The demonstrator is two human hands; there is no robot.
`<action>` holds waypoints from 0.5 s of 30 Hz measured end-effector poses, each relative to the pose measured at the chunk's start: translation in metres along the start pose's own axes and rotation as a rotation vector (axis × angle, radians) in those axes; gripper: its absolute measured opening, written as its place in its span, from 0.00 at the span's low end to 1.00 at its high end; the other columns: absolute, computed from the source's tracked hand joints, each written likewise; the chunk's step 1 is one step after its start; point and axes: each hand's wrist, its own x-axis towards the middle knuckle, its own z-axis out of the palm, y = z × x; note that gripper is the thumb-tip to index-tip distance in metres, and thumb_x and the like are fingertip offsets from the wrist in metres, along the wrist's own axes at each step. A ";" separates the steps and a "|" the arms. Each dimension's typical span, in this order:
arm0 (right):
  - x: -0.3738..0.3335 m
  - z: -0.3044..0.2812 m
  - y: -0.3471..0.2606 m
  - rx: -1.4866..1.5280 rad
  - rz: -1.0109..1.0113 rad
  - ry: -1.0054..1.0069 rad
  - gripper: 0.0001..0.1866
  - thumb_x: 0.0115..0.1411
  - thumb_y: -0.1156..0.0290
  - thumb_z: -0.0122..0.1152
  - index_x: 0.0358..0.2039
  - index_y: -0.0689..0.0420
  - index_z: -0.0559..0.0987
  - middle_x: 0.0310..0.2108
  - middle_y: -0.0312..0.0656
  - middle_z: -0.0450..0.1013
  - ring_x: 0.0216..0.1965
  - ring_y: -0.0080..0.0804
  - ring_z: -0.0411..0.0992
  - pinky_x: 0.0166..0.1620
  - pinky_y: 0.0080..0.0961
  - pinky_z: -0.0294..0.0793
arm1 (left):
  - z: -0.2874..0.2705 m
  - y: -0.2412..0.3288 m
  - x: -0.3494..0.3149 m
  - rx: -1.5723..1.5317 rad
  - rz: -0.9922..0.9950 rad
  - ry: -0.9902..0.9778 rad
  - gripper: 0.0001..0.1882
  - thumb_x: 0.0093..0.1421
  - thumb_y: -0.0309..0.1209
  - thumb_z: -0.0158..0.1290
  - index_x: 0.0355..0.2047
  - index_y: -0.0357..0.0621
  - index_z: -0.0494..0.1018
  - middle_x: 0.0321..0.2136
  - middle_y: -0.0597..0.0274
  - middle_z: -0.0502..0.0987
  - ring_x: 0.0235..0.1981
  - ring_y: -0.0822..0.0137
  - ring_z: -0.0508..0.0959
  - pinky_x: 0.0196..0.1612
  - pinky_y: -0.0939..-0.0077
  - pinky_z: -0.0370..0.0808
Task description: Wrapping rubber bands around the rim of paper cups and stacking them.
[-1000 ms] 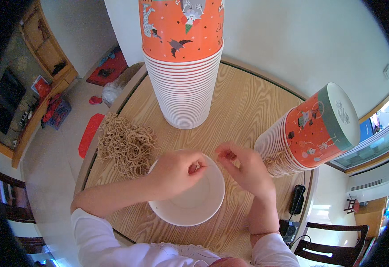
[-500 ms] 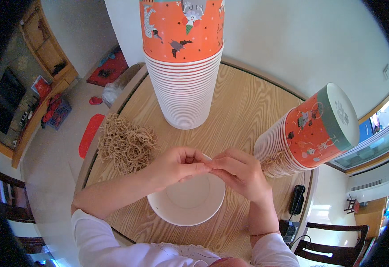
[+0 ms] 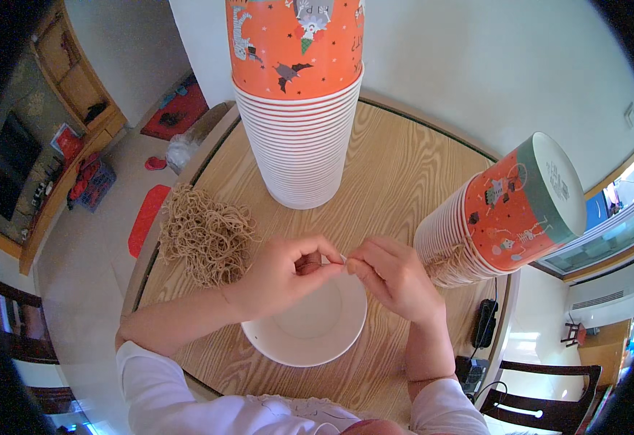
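Observation:
A white paper bucket stands in front of me on the wooden table, its open mouth facing up. Above its far rim my left hand is closed, thumb and forefinger in a pinch. Right beside those fingertips, my right hand pinches as well. Whatever lies between the fingers is too small to make out. A tangled heap of beige cord lies left of my left hand. More beige strands hang against the shorter stack of buckets, to the right of my right hand.
A tall stack of orange and white paper buckets rises at the back of the wooden table. A black adapter with a cable lies at the right edge. A dark chair stands at lower right, a red stool at left.
My fingertips have drawn slightly apart, with the right fingers now tucked more toward the palm. Both hands remain over the bucket's far rim.

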 end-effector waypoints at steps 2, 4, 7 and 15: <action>0.001 0.000 0.001 -0.010 0.015 -0.023 0.06 0.53 0.75 0.56 0.23 0.63 0.71 0.21 0.45 0.67 0.24 0.43 0.67 0.26 0.32 0.66 | 0.002 0.000 0.000 0.046 0.046 0.008 0.03 0.53 0.27 0.56 0.27 0.42 0.73 0.15 0.71 0.67 0.17 0.82 0.65 0.20 0.84 0.61; -0.001 0.000 0.002 -0.022 0.033 -0.045 0.07 0.54 0.74 0.56 0.23 0.63 0.70 0.22 0.46 0.67 0.23 0.45 0.66 0.26 0.33 0.65 | 0.004 0.001 0.001 0.090 0.094 0.013 0.03 0.52 0.26 0.56 0.26 0.42 0.74 0.16 0.70 0.69 0.17 0.81 0.65 0.21 0.83 0.63; -0.003 0.001 0.010 -0.101 0.202 -0.171 0.08 0.55 0.71 0.54 0.24 0.62 0.71 0.23 0.48 0.68 0.26 0.47 0.68 0.27 0.35 0.66 | 0.007 -0.001 0.002 0.280 0.143 0.006 0.04 0.50 0.26 0.57 0.25 0.43 0.73 0.15 0.67 0.69 0.16 0.76 0.67 0.20 0.79 0.64; -0.011 0.002 0.026 -0.228 0.372 -0.370 0.09 0.57 0.67 0.50 0.31 0.59 0.75 0.28 0.46 0.72 0.33 0.48 0.70 0.35 0.38 0.69 | 0.015 -0.003 0.003 0.453 0.142 -0.061 0.04 0.48 0.27 0.54 0.22 0.42 0.70 0.19 0.58 0.73 0.23 0.57 0.74 0.26 0.63 0.69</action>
